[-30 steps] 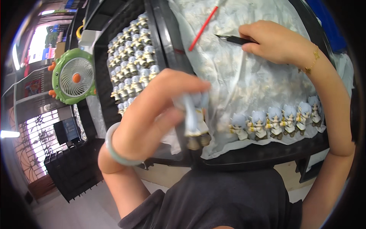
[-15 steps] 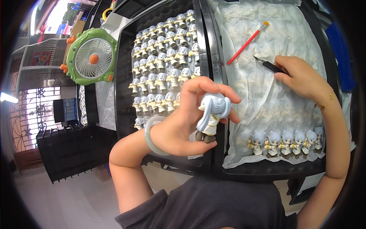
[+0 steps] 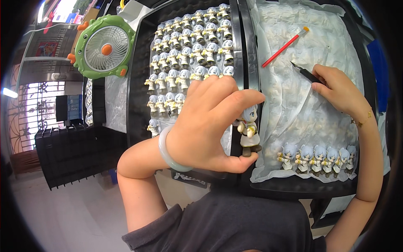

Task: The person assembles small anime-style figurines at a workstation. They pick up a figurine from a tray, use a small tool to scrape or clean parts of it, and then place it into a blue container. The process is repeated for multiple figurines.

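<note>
My left hand (image 3: 205, 119), with a pale bangle at its wrist, grips a small figurine (image 3: 250, 133) between thumb and fingers. The figurine has light blue hair, a white outfit and dark boots; it stands upright with its front showing, partly covered by the fingers. My right hand (image 3: 336, 90) is closed around the black handle of a craft knife (image 3: 310, 75), whose pointed metal tip aims up and left, apart from the figurine. Beneath the knife lies crinkled white sheeting (image 3: 302, 117). A row of several similar figurines (image 3: 319, 161) rests along its near edge.
A black tray (image 3: 138, 84) on the left holds many rows of figurines (image 3: 184, 54). A red paintbrush (image 3: 282, 50) with orange bristles lies on the sheeting. At the far left stands a green fan (image 3: 77, 59). An empty-looking black crate (image 3: 79, 155) sits below it.
The left hand has turned the figurine from its back to its front and shifted it slightly right. The right hand still holds the craft knife; the whole view has shifted a little.
</note>
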Tool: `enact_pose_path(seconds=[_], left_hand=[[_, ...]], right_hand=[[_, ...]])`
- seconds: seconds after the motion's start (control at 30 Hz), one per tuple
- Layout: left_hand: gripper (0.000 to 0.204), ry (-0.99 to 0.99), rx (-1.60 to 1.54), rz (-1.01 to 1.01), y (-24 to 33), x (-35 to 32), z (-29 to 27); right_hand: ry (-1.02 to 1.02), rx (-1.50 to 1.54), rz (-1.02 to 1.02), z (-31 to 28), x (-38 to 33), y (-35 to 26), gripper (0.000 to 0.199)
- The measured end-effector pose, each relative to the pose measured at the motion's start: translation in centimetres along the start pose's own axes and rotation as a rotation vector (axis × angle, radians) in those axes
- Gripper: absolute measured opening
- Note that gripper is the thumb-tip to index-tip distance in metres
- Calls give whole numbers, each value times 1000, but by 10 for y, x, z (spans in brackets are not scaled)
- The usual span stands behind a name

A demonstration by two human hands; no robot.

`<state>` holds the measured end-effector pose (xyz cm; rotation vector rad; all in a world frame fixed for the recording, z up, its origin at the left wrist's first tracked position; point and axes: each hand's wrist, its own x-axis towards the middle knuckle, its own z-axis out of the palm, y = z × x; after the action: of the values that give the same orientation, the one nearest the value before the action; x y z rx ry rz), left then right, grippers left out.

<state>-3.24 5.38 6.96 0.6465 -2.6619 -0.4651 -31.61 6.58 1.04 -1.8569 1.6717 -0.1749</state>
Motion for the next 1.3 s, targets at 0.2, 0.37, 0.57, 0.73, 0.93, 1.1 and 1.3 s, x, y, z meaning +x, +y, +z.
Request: enact_pose_path(seconds=[0.2,0.37,0.57,0.73,0.93,1.1,1.3], left_hand=[[60,2,41,11,0,-3,1],[61,-11,42,6,1,-3,0],[61,-3,62,20,1,-1,4],[62,11,115,8,0,-6,-3],[60,-92,312,-137,-28,-19,-61],[61,-478,255,-583,-50,-104,-69],[62,-509,364,-619,-58,-156,-41]], right_hand=[[17,-1,-12,0,-1,-1,17],[8,-2,-15,0,-1,-1,17],[19,10,-12,1,-2,2,18],[0,21,-29,2,4,-1,16],[84,49,-32,11,1,23,16],[137,100,-66,22,5,32,17],[113,108,-58,21,5,32,16]])
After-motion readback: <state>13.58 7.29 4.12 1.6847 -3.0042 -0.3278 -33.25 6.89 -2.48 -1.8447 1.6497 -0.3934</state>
